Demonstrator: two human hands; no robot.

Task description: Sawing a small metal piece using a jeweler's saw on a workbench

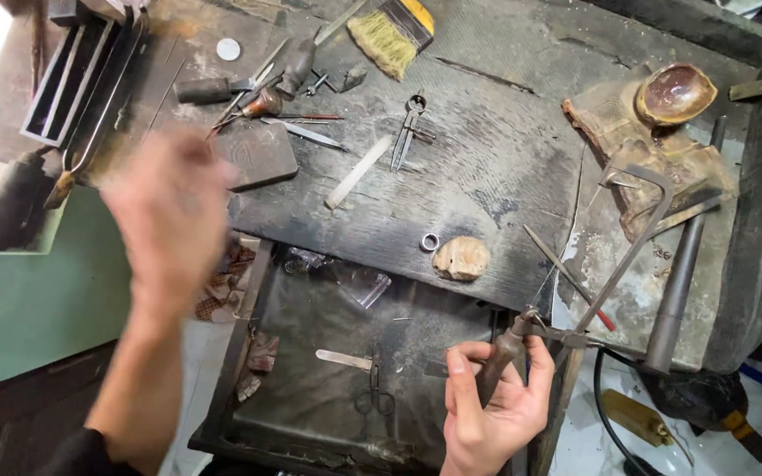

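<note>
Both hands hover over the dark, scarred wooden worktop [487, 176]. The blurred left hand [174, 211] is raised above its left side with nothing seen in it, and whether its fingers are spread or curled cannot be told. The right hand [491, 410], at the front edge, is clenched round the dark wooden handle of a metal-framed jeweller's saw [615, 264]. The saw lies over the worktop's right front part, its long axis slanting from the handle at lower left up to the bowed frame at upper right, so that it points away and to the right. To do the step well, a firm but easy grip on the handle seems wise, the frame kept in line with the forearm so the thin blade does not twist. Just left of the frame sit a pale rounded wooden lump [461, 258] and, beside it, a small silver ring [429, 241].
</note>
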